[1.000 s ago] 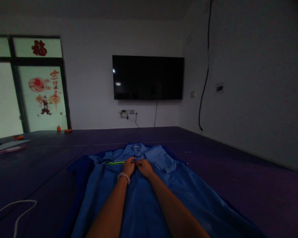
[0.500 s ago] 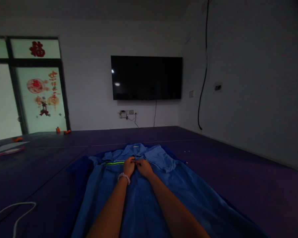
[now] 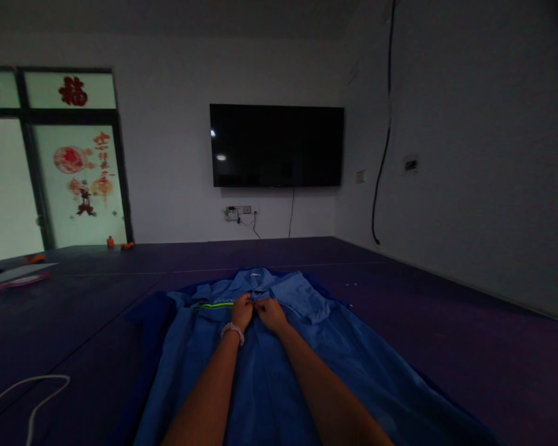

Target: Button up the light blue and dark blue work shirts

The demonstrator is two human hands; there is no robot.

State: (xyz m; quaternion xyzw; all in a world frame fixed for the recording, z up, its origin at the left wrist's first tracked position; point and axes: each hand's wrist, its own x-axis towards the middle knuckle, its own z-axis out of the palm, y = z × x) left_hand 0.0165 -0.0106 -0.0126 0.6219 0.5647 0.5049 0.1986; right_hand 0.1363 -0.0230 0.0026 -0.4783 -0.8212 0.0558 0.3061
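A light blue shirt (image 3: 335, 356) with a collar and a yellow-green stripe lies spread out, collar away from me. Darker blue cloth (image 3: 151, 313) shows beneath it at the left and along the far edge. My left hand (image 3: 242, 311), a pink band on its wrist, pinches the shirt's front edge just below the collar. Close beside it, my right hand (image 3: 270, 314) is also closed on the front, fingertips almost meeting the left ones. Any button between the fingers is too small to make out.
The shirt rests on a dark purple surface (image 3: 428, 303). A white cable (image 3: 51, 379) lies at the near left. Farther left are a flat pale sheet (image 3: 21, 272) and orange objects (image 3: 35, 259). A black cable (image 3: 382, 167) hangs on the right wall; a television (image 3: 276, 145) is mounted ahead.
Both hands stay at the same place on the shirt front, with only slight finger movement. The view has shifted very slightly.
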